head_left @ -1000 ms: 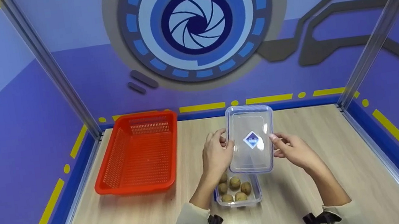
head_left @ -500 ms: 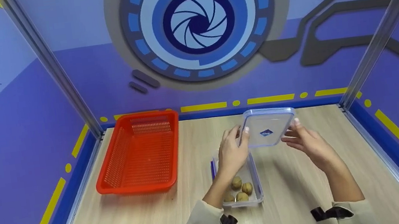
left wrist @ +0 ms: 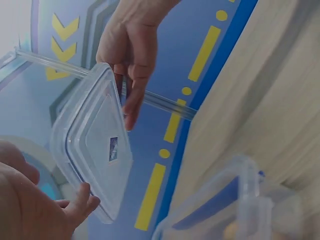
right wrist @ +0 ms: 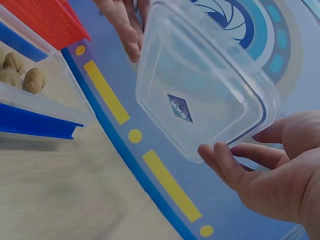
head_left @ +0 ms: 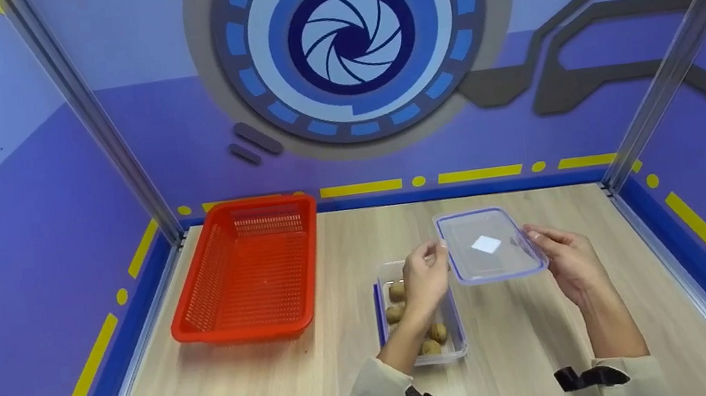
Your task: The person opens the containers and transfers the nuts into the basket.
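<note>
Both hands hold a clear plastic lid (head_left: 496, 261) with a blue seal, raised over the table beside an open food container (head_left: 459, 341). The left hand (head_left: 425, 277) pinches the lid's left edge; the right hand (head_left: 573, 264) grips its right edge between thumb and fingers. From above, the sticker (head_left: 486, 244) on the lid shows its white back, while its printed face appears in the right wrist view. Several walnuts (head_left: 437, 333) lie in the container, partly hidden behind the left hand and forearm. Blue latch flaps (right wrist: 37, 122) hang along the container's sides.
A red perforated basket (head_left: 245, 333) stands on the wooden table (head_left: 351, 389) left of the container. Purple-blue panels (head_left: 348, 164) and metal posts (head_left: 113, 134) enclose the back and sides of the table.
The lid has been turned from upright, printed sticker facing me, to nearly level with its underside up. Both hands have moved right with it, revealing more of the container.
</note>
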Tool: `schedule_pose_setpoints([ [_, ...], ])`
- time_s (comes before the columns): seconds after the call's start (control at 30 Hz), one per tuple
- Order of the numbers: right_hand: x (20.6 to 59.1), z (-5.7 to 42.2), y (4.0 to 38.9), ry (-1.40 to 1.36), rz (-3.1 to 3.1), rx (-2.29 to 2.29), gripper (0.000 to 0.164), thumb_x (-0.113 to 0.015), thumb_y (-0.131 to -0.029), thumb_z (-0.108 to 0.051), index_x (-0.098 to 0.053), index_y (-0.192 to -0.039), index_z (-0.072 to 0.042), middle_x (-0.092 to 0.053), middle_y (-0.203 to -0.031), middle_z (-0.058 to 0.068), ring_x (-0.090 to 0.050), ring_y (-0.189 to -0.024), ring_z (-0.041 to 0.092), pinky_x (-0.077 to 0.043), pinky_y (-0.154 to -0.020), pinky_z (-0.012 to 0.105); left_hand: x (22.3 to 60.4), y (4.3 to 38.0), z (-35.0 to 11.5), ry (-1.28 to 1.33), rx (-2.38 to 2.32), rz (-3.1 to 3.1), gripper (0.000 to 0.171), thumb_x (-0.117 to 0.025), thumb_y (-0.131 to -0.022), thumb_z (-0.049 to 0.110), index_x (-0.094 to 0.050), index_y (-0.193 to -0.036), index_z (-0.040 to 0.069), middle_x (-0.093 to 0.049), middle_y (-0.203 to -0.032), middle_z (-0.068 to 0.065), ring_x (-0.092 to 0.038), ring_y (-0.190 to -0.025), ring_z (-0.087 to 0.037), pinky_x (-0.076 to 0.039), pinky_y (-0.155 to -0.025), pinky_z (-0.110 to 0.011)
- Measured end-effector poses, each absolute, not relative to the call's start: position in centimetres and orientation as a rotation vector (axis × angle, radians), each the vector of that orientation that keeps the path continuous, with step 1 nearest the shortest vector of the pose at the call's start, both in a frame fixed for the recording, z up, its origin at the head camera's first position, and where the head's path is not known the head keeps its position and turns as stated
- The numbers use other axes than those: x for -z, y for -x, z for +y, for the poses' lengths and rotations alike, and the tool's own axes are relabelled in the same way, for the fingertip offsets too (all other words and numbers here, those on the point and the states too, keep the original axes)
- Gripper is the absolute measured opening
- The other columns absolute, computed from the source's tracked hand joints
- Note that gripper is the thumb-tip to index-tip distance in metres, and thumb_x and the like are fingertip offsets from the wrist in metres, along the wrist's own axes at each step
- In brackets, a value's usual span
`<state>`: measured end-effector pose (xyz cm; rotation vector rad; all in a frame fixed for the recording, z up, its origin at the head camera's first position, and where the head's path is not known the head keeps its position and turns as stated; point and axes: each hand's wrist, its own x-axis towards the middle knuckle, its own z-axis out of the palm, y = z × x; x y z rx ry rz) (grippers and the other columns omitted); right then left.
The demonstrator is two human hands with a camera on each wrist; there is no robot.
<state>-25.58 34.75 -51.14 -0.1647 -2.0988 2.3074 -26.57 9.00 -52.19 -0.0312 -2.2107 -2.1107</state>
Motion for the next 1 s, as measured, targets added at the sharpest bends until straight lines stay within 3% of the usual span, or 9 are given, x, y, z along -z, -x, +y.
schedule_pose_setpoints([
  [0.13,51.8,35.9,25.8,0.213,-2.066,-2.327,0.047,-0.064,-0.107,-0.011,-0.053,-0.145,0.014,-0.074,-0.119,-0.003,-0.07,-0.11,0.01,-0.056,-0.094,0.021,53.8,26.8,10.2,-0.006,2.09,-2.21,0.032,-0.065,-0.102,0.011,-0.069,-0.127,-0.008,-0.074,-0.117,-0.016,-0.074,-0.108,-0.025,-0.06,-0.092,-0.034],
  [0.33,53.7,38.7,25.7,0.237,-2.127,-2.349,0.034,-0.068,-0.104,-0.008,-0.066,-0.134,0.008,-0.075,-0.113,-0.005,-0.069,-0.107,0.007,-0.055,-0.092,0.019,55.8,26.7,12.2,0.011,2.211,-2.189,0.031,-0.067,-0.096,-0.001,-0.067,-0.124,-0.013,-0.074,-0.113,-0.02,-0.074,-0.097,-0.021,-0.063,-0.079,-0.028],
  [0.57,56.3,41.3,25.3,0.282,-2.279,-2.27,0.04,-0.067,-0.104,-0.007,-0.06,-0.138,0.013,-0.074,-0.112,-0.005,-0.069,-0.104,0.006,-0.057,-0.09,0.02,57.5,26.3,14.2,0.085,2.238,-2.204,0.038,-0.066,-0.085,-0.013,-0.067,-0.123,-0.012,-0.073,-0.108,-0.016,-0.073,-0.084,-0.014,-0.062,-0.066,-0.024],
  [0.73,57.9,42.3,25.2,0.388,-2.371,-2.177,0.04,-0.067,-0.104,-0.008,-0.061,-0.139,0.011,-0.074,-0.11,-0.006,-0.068,-0.101,0.006,-0.058,-0.087,0.021,58.2,25.8,15.7,0.081,2.208,-2.25,0.041,-0.064,-0.083,-0.015,-0.068,-0.124,-0.01,-0.072,-0.11,-0.014,-0.073,-0.081,-0.014,-0.061,-0.059,-0.025],
  [0.87,58.9,43.2,25.1,0.477,-2.386,-2.161,0.033,-0.068,-0.104,-0.009,-0.067,-0.132,0.007,-0.073,-0.106,-0.005,-0.067,-0.097,0.007,-0.057,-0.084,0.022,58.9,25.5,16.8,0.059,2.118,-2.332,0.044,-0.065,-0.081,-0.015,-0.07,-0.125,-0.007,-0.071,-0.107,-0.01,-0.072,-0.081,-0.012,-0.06,-0.06,-0.023],
  [1.0,59.9,43.7,24.9,0.518,-2.401,-2.155,0.032,-0.069,-0.103,-0.008,-0.067,-0.129,0.01,-0.075,-0.103,-0.001,-0.069,-0.093,0.01,-0.059,-0.081,0.024,59.5,25.3,17.6,0.061,1.897,-2.447,0.044,-0.069,-0.08,-0.012,-0.072,-0.123,-0.005,-0.071,-0.103,-0.006,-0.069,-0.089,-0.013,-0.059,-0.076,-0.024],
])
